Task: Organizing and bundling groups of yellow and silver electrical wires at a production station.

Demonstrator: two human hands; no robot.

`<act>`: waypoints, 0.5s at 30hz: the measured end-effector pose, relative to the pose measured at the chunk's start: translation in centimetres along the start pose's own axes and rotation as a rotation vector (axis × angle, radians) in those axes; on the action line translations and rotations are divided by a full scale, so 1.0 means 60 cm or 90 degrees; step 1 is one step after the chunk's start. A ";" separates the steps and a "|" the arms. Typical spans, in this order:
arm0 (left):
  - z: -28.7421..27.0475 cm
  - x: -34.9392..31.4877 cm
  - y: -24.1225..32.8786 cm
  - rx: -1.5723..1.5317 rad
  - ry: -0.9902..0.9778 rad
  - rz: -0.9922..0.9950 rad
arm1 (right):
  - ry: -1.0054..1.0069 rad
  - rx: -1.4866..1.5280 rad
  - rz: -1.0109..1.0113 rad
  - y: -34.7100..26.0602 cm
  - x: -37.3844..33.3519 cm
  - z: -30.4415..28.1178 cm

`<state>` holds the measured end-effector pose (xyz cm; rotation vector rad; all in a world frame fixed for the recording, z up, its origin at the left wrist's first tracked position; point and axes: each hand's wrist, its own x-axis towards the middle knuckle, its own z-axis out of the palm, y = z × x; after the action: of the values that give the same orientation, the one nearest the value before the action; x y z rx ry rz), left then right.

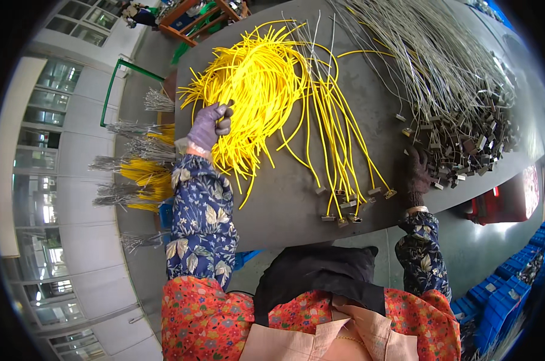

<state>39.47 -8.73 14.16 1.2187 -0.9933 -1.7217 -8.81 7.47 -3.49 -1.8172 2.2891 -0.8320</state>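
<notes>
My left hand (211, 127), in a purple-grey glove, is closed at the left edge of a big heap of yellow tubes (257, 78). Its fingers are pinched on a yellow tube, though the tube's ends are lost among the others. My right hand (418, 172), in a darker glove, lies on the table with its fingers stretched toward the near left edge of a pile of small metal blocks (465, 144) on thin wires. I see nothing held in it. Between my hands lie several wires sleeved in yellow tube (339, 138), with metal blocks (343, 221) at their near ends.
Long bare grey wires (417, 54) run across the back right of the grey table (272, 219). Bundles of yellow and grey wires (143, 171) hang past the left edge. A red container (504, 198) and blue crates (495, 301) stand at the right. Behind is a wooden rack (191, 21).
</notes>
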 end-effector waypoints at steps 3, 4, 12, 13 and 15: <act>-0.016 -0.038 0.013 -0.158 -0.087 0.037 | 0.055 0.043 -0.020 -0.005 -0.002 -0.003; -0.018 -0.052 0.012 -0.185 -0.125 0.079 | 0.056 0.043 -0.024 -0.008 -0.004 -0.008; 0.045 -0.127 -0.119 -0.048 0.154 0.112 | 0.151 0.528 0.125 -0.122 -0.016 -0.092; 0.065 -0.144 -0.139 -0.054 0.130 0.126 | 0.136 0.532 0.100 -0.154 -0.017 -0.104; 0.122 -0.179 -0.172 -0.043 0.117 0.125 | -0.090 0.573 0.085 -0.248 -0.005 -0.133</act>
<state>33.25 6.15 10.14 1.1720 -0.9057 -1.4522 1.01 8.47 10.24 -1.2366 1.5103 -1.3505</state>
